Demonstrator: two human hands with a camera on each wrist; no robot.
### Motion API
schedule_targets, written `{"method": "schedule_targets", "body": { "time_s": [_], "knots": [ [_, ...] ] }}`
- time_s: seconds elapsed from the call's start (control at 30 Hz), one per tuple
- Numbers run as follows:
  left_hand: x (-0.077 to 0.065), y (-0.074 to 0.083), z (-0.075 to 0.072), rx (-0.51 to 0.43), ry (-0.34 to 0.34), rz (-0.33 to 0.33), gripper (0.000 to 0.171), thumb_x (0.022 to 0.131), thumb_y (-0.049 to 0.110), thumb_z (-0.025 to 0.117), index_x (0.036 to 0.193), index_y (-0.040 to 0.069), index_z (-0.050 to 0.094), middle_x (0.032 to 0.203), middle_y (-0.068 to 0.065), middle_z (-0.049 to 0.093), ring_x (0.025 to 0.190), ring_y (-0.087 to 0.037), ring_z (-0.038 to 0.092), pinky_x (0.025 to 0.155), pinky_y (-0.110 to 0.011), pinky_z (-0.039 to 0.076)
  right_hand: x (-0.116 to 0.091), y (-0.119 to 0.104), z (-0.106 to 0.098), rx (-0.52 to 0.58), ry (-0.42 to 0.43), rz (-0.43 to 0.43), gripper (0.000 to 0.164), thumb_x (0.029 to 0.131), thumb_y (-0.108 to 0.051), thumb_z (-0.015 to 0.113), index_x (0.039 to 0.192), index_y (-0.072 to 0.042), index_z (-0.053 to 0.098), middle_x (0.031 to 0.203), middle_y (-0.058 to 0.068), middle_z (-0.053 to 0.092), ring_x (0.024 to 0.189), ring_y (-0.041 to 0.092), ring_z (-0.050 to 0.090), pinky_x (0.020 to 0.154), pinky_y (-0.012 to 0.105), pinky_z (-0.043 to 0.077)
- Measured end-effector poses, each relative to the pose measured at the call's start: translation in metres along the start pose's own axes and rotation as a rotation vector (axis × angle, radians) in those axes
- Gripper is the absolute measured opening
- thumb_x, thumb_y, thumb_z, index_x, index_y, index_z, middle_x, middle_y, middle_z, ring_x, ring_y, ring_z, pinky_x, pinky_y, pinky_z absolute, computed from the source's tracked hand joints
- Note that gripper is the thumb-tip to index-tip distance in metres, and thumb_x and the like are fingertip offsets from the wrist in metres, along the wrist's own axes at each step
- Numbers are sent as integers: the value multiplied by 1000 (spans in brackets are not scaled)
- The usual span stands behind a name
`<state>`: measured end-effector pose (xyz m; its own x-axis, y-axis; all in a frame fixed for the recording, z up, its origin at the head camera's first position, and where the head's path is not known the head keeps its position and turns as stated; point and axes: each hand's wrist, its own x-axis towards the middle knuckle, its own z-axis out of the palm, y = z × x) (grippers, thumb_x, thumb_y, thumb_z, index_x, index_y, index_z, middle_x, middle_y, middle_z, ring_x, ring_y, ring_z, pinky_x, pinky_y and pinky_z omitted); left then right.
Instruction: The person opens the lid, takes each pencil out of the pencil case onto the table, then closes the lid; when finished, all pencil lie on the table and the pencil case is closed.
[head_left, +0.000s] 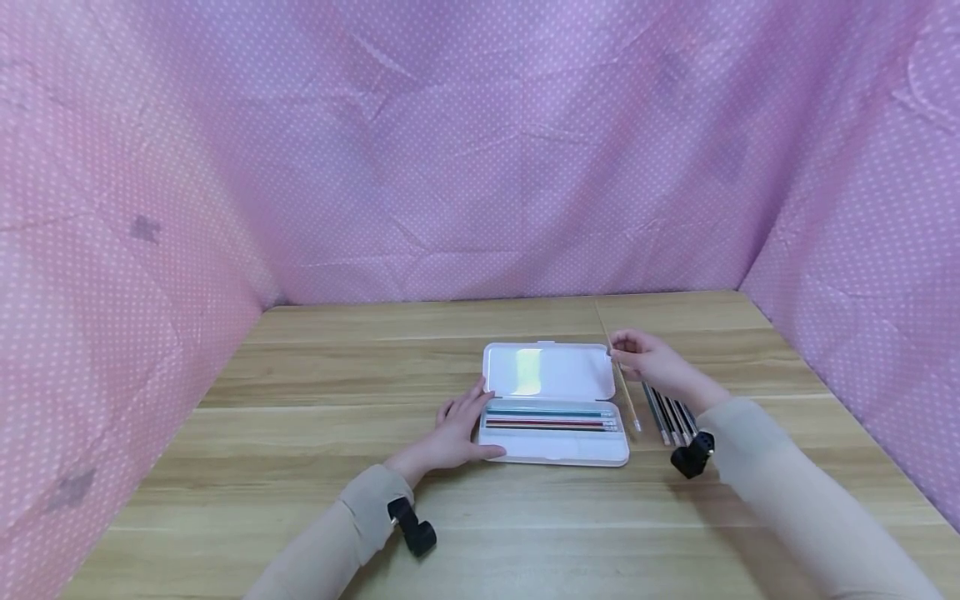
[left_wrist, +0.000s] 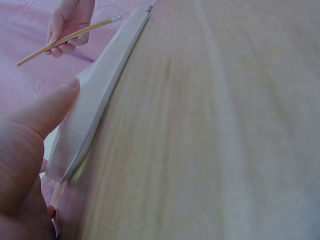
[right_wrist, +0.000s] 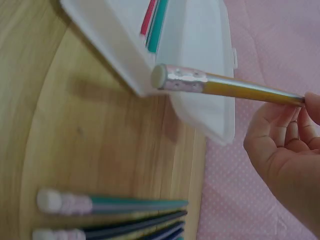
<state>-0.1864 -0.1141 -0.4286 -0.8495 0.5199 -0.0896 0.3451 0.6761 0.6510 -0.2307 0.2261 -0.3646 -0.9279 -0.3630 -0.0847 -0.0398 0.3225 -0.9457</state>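
An open white pencil case lies on the table, its lid folded back. Inside it are several pencils, teal, red and dark, with eraser ends to the right. My left hand rests at the case's left end with fingers spread. Its thumb touches the front edge and its other fingers lie along the left side. To the right of the case, my right hand pinches a yellow pencil between thumb and fingers. The pencil slants above the table, its white eraser end towards me.
A row of several dark and teal pencils lies right of the case, partly under my right forearm. Pink dotted cloth hangs behind the wooden table and along both sides. Each wrist wears a black camera mount.
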Motion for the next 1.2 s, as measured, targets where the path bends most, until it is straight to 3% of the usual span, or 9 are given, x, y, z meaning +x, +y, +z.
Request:
{"method": "schedule_targets", "body": {
  "time_s": [0.13, 0.23, 0.37, 0.53, 0.77, 0.83, 0.97, 1.07, 1.2],
  "knots": [
    [0, -1, 0, -3, -1, 0, 87, 81, 43, 72, 149, 12, 26, 161, -6, -1, 145, -35, 7, 113, -58, -1, -5, 6, -14, 1, 29, 41, 17, 100, -11, 45, 113, 0, 42, 95, -6, 49, 85, 1, 49, 77, 23, 47],
    [0, -1, 0, -2, -3, 0, 88, 81, 43, 71, 149, 13, 26, 161, -5, -1, 145, -35, 7, 113, -58, -1, -9, 12, -23, 16, 44, 70, 18, 100, -13, 46, 114, -2, 42, 98, -6, 49, 91, 1, 50, 83, 27, 48],
    [1, -2, 1, -1, -1, 5, 87, 81, 43, 71, 149, 13, 26, 161, -6, -1, 145, -36, 7, 113, -58, 0, -14, 21, -36, 27, 58, 86, 26, 99, -13, 46, 118, 4, 41, 101, -5, 50, 92, 0, 50, 81, 25, 48],
    [2, -4, 2, -1, -2, 12, 87, 82, 44, 71, 149, 13, 26, 161, -6, -1, 145, -36, 7, 112, -58, -1, -20, 32, -52, 3, 89, 105, 33, 99, -13, 48, 122, 8, 40, 97, -14, 54, 89, -4, 52, 76, 24, 47],
    [0, -2, 0, 1, 2, 5, 88, 81, 43, 72, 149, 12, 26, 161, -6, -1, 145, -36, 8, 113, -58, -1, -27, 46, -68, -14, 141, 140, 11, 96, -10, 50, 107, -8, 51, 88, -21, 56, 83, -3, 53, 69, 23, 46],
    [0, -2, 0, 3, 1, 3, 88, 81, 43, 72, 149, 12, 26, 161, -6, -1, 145, -35, 8, 113, -58, -1, -28, 50, -71, -31, 152, 150, 14, 96, -8, 50, 109, -2, 52, 86, -21, 57, 80, -3, 53, 67, 22, 46],
    [0, -1, 0, 0, -3, -2, 88, 81, 43, 72, 149, 13, 26, 161, -5, -1, 146, -34, 7, 113, -57, -1, -30, 58, -76, -103, 166, 149, 38, 95, -6, 51, 119, 20, 39, 86, -16, 60, 77, -6, 54, 68, 17, 48],
    [0, -2, 0, 2, -3, -3, 88, 81, 43, 71, 149, 13, 26, 161, -5, -1, 146, -34, 7, 113, -57, -1, -31, 62, -79, -134, 167, 158, 45, 93, -6, 53, 121, 25, 34, 87, -11, 61, 75, -5, 55, 68, 16, 49],
    [0, -2, 1, 4, -4, -3, 88, 81, 45, 71, 150, 13, 25, 161, -5, -2, 146, -35, 7, 113, -57, -1, -32, 66, -82, -84, 148, 180, 45, 92, -2, 53, 121, 25, 31, 85, -10, 60, 74, -3, 57, 70, 18, 52]
  ]
}}
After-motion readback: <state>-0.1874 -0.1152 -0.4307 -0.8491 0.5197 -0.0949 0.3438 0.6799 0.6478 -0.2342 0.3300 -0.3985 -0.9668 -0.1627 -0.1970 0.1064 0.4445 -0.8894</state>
